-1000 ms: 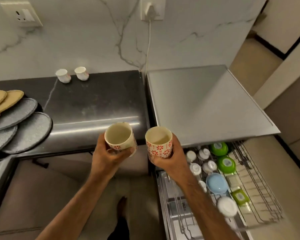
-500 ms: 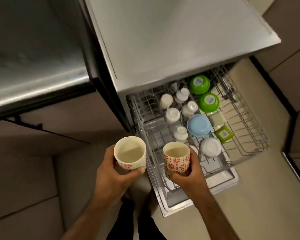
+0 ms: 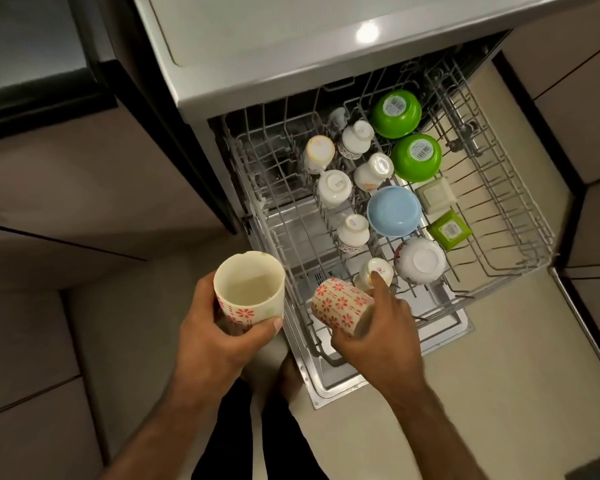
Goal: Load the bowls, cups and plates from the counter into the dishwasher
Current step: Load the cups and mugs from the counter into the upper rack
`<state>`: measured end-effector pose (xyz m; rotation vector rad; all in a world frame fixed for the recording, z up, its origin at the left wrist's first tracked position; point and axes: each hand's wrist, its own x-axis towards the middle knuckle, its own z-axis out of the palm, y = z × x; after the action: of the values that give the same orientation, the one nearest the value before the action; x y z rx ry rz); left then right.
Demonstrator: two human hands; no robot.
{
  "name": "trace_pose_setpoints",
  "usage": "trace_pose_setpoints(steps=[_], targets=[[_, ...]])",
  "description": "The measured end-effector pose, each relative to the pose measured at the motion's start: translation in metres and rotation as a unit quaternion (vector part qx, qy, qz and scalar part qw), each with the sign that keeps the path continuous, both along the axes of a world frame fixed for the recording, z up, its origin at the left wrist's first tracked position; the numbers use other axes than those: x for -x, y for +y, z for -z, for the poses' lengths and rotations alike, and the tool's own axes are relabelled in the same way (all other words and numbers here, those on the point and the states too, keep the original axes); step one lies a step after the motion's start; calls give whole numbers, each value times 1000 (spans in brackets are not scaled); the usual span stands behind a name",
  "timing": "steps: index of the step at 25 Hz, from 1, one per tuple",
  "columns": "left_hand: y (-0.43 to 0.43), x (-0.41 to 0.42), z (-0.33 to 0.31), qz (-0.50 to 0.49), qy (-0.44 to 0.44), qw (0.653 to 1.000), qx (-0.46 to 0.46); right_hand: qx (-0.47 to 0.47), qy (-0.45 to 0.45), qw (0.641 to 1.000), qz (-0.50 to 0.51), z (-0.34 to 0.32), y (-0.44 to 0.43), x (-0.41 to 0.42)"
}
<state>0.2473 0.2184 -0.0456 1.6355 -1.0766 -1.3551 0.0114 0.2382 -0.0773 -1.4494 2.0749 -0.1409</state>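
Flowered cup (image 3: 340, 305) in my right hand (image 3: 374, 330): tipped on its side, mouth toward me and to the right, over the near-left corner of the pulled-out dishwasher rack (image 3: 520, 216). Fingers clamped round the cup wall, index finger sticking out toward 12 o'clock, close to a small white cup (image 3: 378, 271); can't tell if it touches. Second flowered cup (image 3: 249, 292) at 9 o'clock of the first, upright, mouth up, off the rack's left edge; left hand (image 3: 219, 330) wrapped round it, thumb across the front.

Step in hand, I'd say: placing the right-hand cup, mid-flip to upside down. Rack already holds a column of inverted white cups, a blue bowl (image 3: 394, 211) at about 1 o'clock from my cup, a white bowl (image 3: 420, 260) at 2 o'clock, two green bowls (image 3: 406, 140) further back.

Next move: finish the turn, mouth down, seat it in the free slot at the near end of the cup column, without knocking the small white cup. Then the left-hand cup follows, probably in the empty left section at 11 o'clock.
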Motion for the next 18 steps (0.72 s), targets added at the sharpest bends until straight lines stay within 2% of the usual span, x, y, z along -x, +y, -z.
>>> trace_pose_setpoints(steps=[2,5,10,18], targets=[[-4,3,3,-4,2,1000,1,4,58,998,-32,8,-12,-8],[-10,8,4,-4,0,1000,6,11,93,994,-59,23,-24,-18],[-15,16,2,5,-2,1000,14,23,58,994,-85,44,-23,-22],[-22,23,4,3,30,999,-17,14,51,991,-125,50,-17,-25]])
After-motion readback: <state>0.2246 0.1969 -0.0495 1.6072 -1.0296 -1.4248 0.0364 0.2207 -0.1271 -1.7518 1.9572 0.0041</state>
